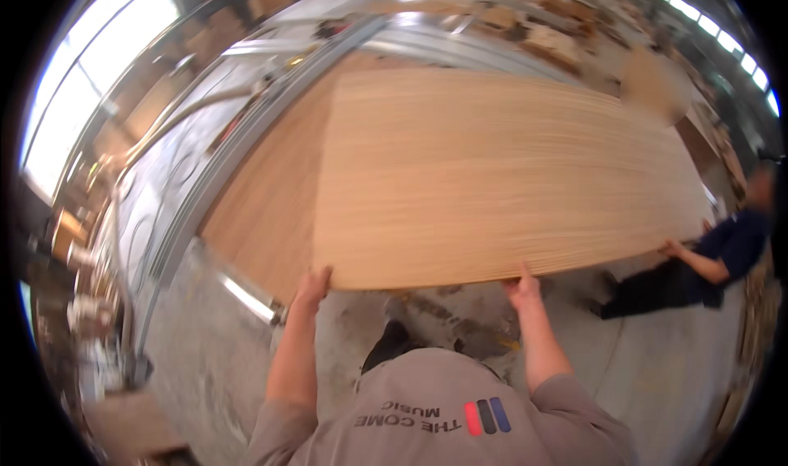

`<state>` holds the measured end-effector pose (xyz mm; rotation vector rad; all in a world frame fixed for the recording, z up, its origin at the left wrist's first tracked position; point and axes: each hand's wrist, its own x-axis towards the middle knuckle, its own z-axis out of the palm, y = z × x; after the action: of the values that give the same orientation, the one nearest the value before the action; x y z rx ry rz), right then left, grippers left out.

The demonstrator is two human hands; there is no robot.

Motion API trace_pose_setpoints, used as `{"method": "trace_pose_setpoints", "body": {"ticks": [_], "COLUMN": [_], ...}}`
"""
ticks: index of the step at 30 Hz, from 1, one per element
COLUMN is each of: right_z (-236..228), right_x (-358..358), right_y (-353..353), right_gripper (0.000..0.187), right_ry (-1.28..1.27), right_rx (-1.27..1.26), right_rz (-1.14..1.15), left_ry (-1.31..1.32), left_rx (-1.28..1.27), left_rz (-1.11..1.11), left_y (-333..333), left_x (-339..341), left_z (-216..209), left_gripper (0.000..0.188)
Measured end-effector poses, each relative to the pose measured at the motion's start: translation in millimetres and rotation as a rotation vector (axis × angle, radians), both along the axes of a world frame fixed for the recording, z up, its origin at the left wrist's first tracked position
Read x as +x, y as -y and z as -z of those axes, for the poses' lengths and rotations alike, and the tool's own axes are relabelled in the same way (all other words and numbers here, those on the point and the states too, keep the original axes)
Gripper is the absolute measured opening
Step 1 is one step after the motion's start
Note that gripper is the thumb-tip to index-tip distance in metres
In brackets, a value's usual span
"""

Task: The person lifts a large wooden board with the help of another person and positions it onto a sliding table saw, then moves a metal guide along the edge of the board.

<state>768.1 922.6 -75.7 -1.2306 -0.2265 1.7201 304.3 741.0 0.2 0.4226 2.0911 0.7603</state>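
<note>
A large light wood-grain panel (pixel 484 179) stretches out in front of me, its near edge toward my body. At its near left corner, my left hand (pixel 312 287) grips the edge with the thumb on top. Farther right along the same edge, my right hand (pixel 522 285) is closed on it, thumb up and the other fingers mostly hidden below. Under the panel's left side shows a darker reddish-brown wooden sheet (pixel 263 179). A co-worker (pixel 698 261) in dark clothes has a hand (pixel 677 250) at the panel's right end.
A long grey metal rail (pixel 238 146) runs along the left of the darker sheet, and a shiny metal bar (pixel 242 295) lies by its near corner. Beyond the rail is a pale surface with hoses (pixel 193 109). Wood pieces (pixel 554 43) pile up at the far right. Stained concrete floor (pixel 468 322) lies below.
</note>
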Motion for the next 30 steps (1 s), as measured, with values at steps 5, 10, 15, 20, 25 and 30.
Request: {"method": "trace_pose_setpoints", "body": {"ticks": [5, 10, 15, 20, 25, 30], "right_z": [-16, -24, -37, -17, -12, -10], "right_x": [-4, 23, 17, -56, -200, -276], "right_y": [17, 47, 83, 166, 252, 270], "right_gripper": [0.054, 0.058, 0.055, 0.045, 0.052, 0.055], "right_ry": [0.006, 0.097, 0.105, -0.007, -0.194, -0.234], "right_rx": [0.055, 0.035, -0.007, -0.043, -0.109, 0.056], "right_rz": [-0.064, -0.026, 0.05, 0.011, -0.202, -0.083], "left_ry": [0.153, 0.012, 0.083, 0.492, 0.753, 0.9], "left_rx": [0.095, 0.096, 0.086, 0.142, 0.274, 0.275], "left_rz": [-0.119, -0.114, -0.048, -0.005, 0.133, 0.25], "left_y": [42, 73, 115, 130, 108, 100], "left_x": [2, 38, 60, 45, 15, 8], "left_z": [32, 38, 45, 26, 67, 56], "left_gripper": [0.048, 0.062, 0.051, 0.046, 0.05, 0.052]}}
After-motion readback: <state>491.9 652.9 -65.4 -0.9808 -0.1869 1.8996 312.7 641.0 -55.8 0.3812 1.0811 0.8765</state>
